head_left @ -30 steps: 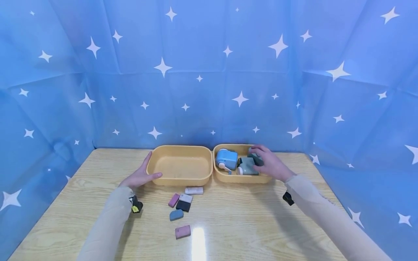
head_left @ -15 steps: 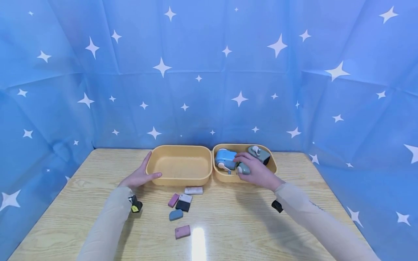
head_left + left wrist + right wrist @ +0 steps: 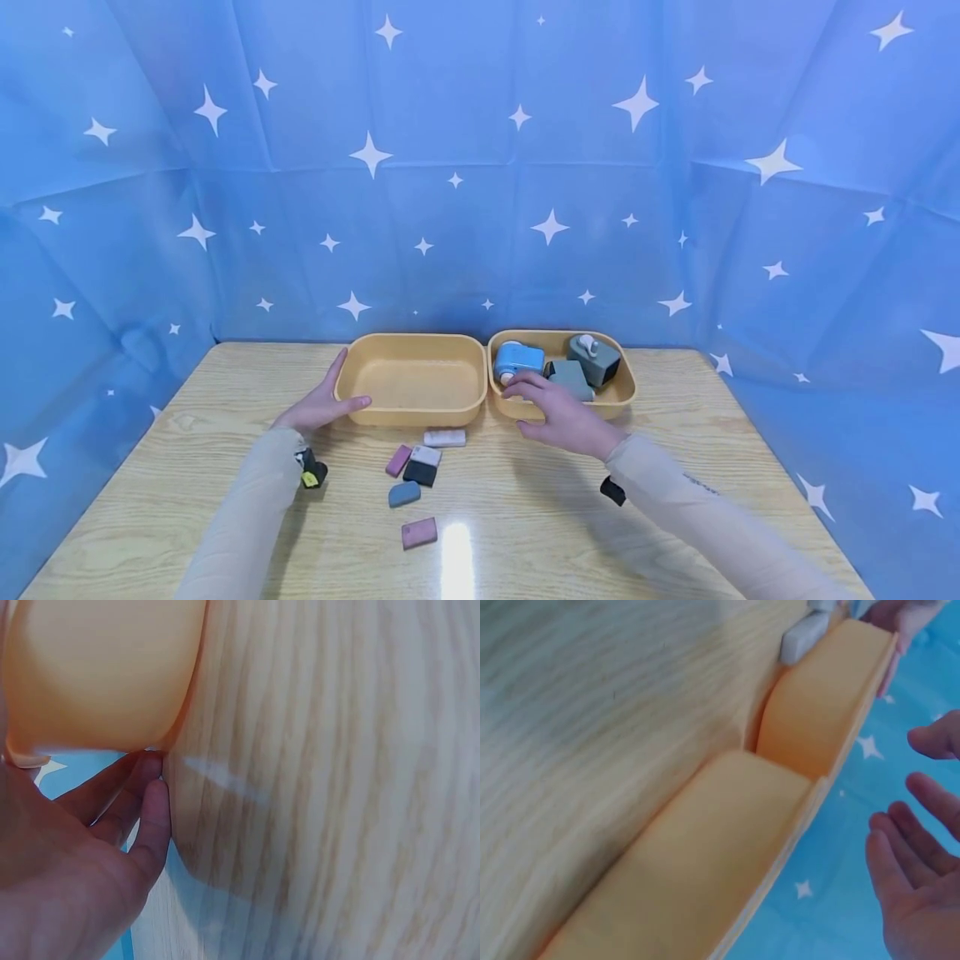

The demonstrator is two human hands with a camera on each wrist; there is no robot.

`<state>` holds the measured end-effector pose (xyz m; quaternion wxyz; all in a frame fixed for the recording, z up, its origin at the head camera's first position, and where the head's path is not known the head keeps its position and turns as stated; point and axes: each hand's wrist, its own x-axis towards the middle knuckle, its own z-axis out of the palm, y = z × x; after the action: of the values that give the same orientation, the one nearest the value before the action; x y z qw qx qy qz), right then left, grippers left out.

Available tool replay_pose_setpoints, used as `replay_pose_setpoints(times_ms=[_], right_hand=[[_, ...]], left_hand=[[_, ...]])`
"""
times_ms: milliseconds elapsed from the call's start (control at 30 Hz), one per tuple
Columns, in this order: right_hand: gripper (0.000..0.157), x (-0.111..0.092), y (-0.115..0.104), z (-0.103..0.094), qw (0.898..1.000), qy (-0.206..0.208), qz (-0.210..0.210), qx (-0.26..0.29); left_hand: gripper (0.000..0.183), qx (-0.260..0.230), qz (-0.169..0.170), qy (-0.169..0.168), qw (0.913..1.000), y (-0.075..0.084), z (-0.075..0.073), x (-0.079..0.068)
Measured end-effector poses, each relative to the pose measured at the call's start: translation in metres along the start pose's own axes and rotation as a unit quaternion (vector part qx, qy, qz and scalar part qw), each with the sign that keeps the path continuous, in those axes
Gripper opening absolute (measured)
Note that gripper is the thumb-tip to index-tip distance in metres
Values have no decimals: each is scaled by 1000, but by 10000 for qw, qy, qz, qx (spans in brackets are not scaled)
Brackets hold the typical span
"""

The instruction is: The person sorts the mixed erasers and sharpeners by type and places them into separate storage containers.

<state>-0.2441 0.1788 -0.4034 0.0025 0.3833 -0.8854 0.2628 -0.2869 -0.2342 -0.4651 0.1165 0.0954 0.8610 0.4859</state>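
In the head view my left hand point(image 3: 321, 407) rests against the left end of the left yellow bin point(image 3: 420, 417), its thumb at the front wall. The left wrist view shows its fingers point(image 3: 154, 817) fairly straight beside the bin's base. My right hand point(image 3: 564, 419) hovers over the front rim of the right yellow bin point(image 3: 628, 392), fingers spread and holding nothing. Inside that bin lie a blue crank pencil sharpener point(image 3: 521, 357) and two grey-green ones, one in front point(image 3: 570, 379) and one at the back right point(image 3: 595, 360). My right hand partly hides the blue one.
Several small eraser-like blocks lie before the left bin: white point(image 3: 445, 438), another white point(image 3: 426, 456), magenta point(image 3: 399, 460), black point(image 3: 420, 473), blue point(image 3: 404, 494) and pink point(image 3: 419, 533). A starry blue curtain point(image 3: 450, 275) stands behind the wooden table point(image 3: 540, 533).
My right hand has come left and toward me, from the back-right grey-green sharpener across the front one to the bin's front rim. The front sharpener has turned. My left hand stays put.
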Motion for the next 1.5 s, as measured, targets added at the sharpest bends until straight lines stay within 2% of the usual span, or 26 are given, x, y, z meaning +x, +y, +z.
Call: replay_pose_setpoints(times_ms=[267,567,733,1033,1267,1500], right_hand=[[38,10,-4,25,9994,-281,-165,105],[31,20,-10,52,9973,-643,-25,362],[36,26,-11,67,9959,-775,-35,461],[43,29,-15,74,9965,-774,184,258],[50,35,-18,83,9955,-869,331,205],[52,42,-20,92,9949,-817,372,463]], left_hand=[[113,-151,43,14,9999,2,0,3],[112,87,-39,-37,9999,3,1,3],[114,177,-177,-32,9997,-3,-1,2],[115,95,-456,-80,9989,1,2,8],[115,-32,-422,-119,9990,2,3,7],[114,17,-376,-59,9993,4,2,6]])
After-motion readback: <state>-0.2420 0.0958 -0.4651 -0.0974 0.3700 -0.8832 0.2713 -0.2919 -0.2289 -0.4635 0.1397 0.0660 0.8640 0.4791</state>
